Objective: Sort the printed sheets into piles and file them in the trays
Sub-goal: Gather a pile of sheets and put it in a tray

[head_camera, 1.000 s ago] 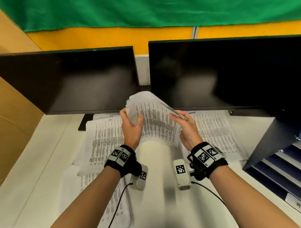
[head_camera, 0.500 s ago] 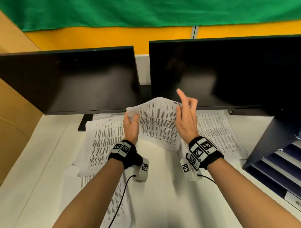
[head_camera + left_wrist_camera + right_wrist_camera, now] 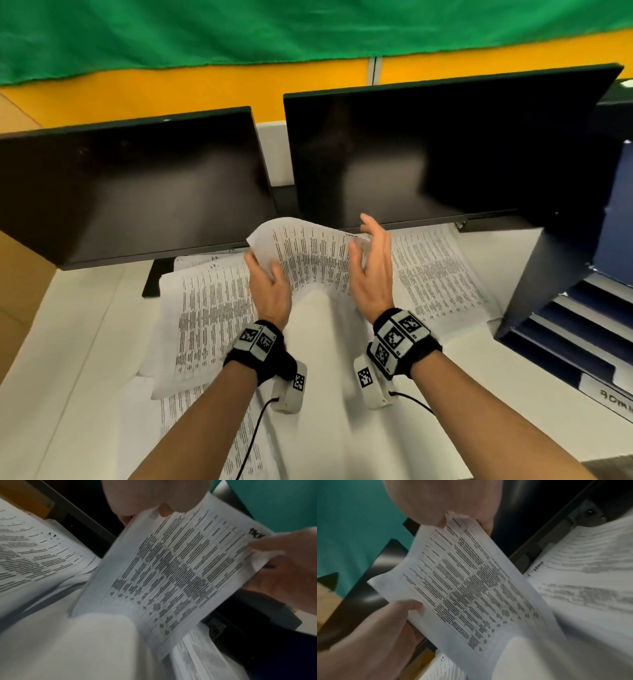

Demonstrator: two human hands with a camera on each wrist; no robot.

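I hold a thin bundle of printed sheets with table text, bowed upward above the white desk in front of the monitors. My left hand grips its left edge, thumb on top and fingers beneath. My right hand pinches the right edge near the top corner while its other fingers point up. The left wrist view shows the sheets spanning between both hands. The right wrist view shows the corner pinched by my right hand. The dark blue stacked trays stand at the right.
Printed piles lie on the desk: one to the left, one to the right, another nearer at the lower left. Two black monitors stand close behind. A cardboard box borders the left side.
One second ago both hands held the curled sheets. Half a second ago the right hand had lifted off with fingers spread. Now it is back on the right edge, and the sheets lie flatter.
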